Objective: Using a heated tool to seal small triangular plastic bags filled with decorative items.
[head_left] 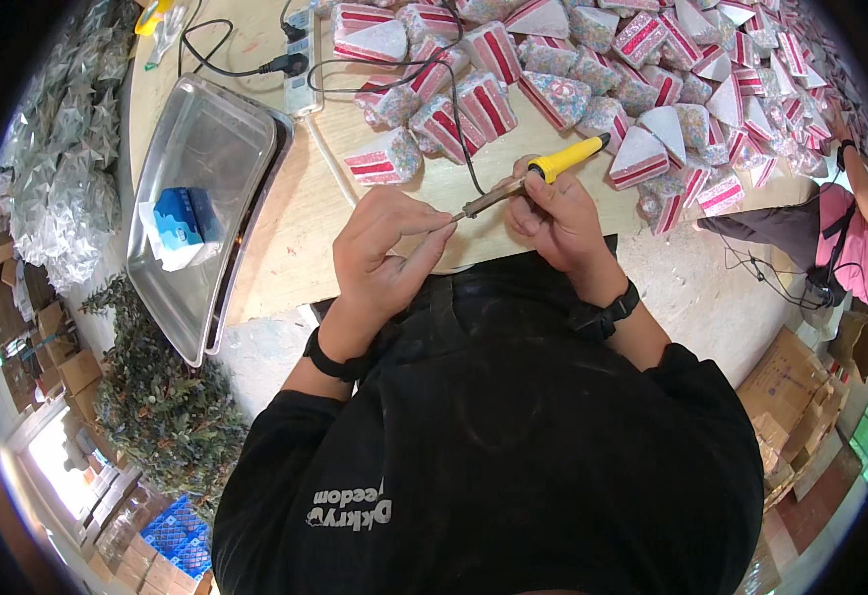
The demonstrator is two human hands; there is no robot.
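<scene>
The soldering iron (566, 159), fitted with a yellow handle and a metal shaft, is positioned above the near edge of the tabletop (285, 228), in front of the person's torso. The right hand (561, 213) grasps it where the handle meets the shaft; the black rear end of the handle points up and to the right. The left hand (386, 248) is in a pinch position, thumb and index finger closed at the tip of the shaft. Whether a small part is held there cannot be determined.

A black cable (462, 129) runs over the tabletop and reaches the shaft area in view. A power strip (301, 91) with a black plug (287, 63) inserted is located at the far left. Beside it, a clear plastic tray (218, 129) contains a blue-and-white packet (181, 223). Imitation cake slices (553, 97), pink, red and white, are piled across the far and right portions.
</scene>
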